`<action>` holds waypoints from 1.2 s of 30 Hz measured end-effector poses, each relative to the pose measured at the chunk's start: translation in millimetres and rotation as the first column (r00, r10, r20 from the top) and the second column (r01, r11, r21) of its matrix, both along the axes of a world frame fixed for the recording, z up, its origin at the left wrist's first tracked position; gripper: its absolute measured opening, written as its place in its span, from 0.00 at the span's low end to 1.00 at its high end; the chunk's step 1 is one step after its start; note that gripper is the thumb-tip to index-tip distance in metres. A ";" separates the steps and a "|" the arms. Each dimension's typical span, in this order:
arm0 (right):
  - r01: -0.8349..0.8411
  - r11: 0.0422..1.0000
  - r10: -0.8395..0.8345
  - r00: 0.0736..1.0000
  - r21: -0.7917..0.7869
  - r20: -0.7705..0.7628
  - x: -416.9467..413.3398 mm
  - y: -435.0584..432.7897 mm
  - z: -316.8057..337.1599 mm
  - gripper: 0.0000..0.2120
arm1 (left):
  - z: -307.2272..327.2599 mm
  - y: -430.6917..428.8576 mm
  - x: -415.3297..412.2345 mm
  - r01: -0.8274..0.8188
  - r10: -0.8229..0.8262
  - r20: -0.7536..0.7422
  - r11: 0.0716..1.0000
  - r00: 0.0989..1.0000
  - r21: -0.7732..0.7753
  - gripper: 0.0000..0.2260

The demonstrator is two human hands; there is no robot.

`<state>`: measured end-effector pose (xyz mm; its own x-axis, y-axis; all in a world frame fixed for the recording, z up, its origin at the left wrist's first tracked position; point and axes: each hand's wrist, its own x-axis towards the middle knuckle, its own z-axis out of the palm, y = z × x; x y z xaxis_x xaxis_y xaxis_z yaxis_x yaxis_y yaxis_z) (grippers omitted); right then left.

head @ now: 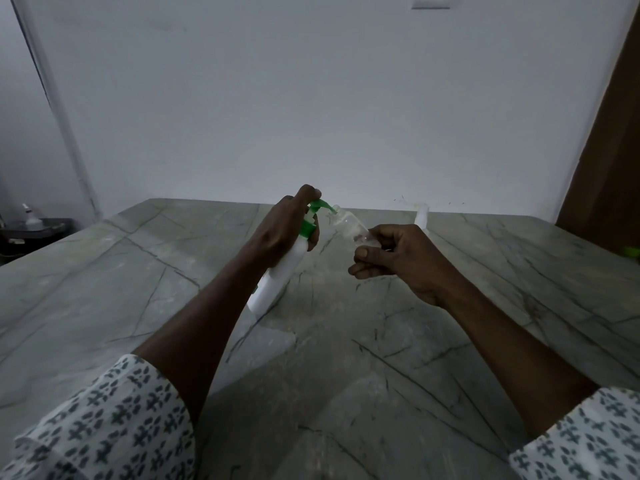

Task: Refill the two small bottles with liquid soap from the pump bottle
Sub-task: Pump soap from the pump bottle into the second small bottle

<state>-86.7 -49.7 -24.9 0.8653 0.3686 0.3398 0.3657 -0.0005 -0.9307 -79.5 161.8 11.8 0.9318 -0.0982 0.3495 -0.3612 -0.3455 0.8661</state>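
Above a grey marble tabletop (346, 341), the left hand (284, 230) grips a tilted white pump bottle (280, 275), its green nozzle (323, 205) touching the mouth of a small clear bottle (349, 229) pinched in the right hand (398, 261). Another small bottle (421, 218) stands beyond the right hand.

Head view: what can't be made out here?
- Fill level of the small clear bottle: the light is dim and its base is hidden in the right hand.
- Whether soap is flowing: the spout meets the bottle's mouth, too small to tell.
- Top of the pump bottle: covered by the left hand.
- The second small bottle: pale against the wall and blurred, so its cap state is unclear.
- A green object: cut off by the right edge.
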 end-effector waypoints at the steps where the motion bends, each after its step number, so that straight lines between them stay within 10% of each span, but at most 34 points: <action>1: 0.004 1.000 -0.003 1.000 -0.009 0.012 0.2 -0.6 -0.6 0.10 | -0.1 -0.1 0.0 0.001 -0.001 0.009 1.000 1.000 0.007 0.24; 10: 0.003 0.999 -0.002 0.999 -0.032 0.035 -0.2 3.8 -5.9 0.09 | -1.2 2.4 0.7 0.004 -0.005 0.040 1.000 0.999 0.020 0.26; 19: 0.035 0.999 -0.033 0.996 -0.015 0.082 -4.3 7.9 -3.1 0.10 | 15.9 6.3 -14.3 -0.053 0.070 -0.267 0.996 0.961 0.068 0.26; 36: 0.027 0.999 -0.029 0.991 0.018 0.133 -6.4 15.2 -3.3 0.08 | -1.7 11.0 -10.9 0.040 -0.068 -0.155 0.984 0.986 -0.176 0.27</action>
